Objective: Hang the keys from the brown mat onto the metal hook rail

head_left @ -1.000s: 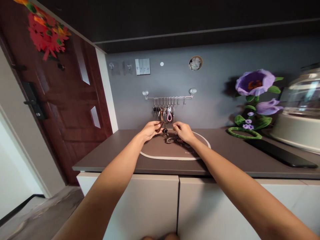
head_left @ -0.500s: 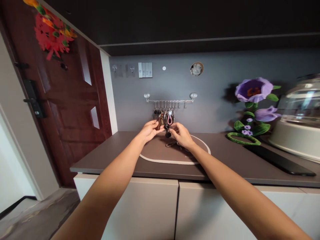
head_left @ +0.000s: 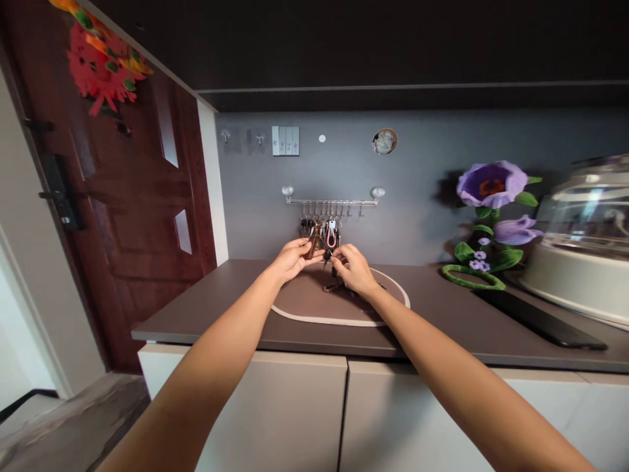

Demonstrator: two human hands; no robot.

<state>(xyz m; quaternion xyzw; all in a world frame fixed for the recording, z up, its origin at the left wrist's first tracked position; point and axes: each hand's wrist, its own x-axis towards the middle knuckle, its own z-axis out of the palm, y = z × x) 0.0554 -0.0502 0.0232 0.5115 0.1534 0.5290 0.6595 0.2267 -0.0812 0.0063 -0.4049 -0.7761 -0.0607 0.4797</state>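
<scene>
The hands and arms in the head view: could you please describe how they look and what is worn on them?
The left hand and right hand are ungloved. No sleeves, watch or bracelet show along the left forearm or right forearm. The nails are too small to judge.

No text or numbers can be read.

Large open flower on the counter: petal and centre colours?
Flower: purple petals, orange-brown centre; clearest in the head view.
</scene>
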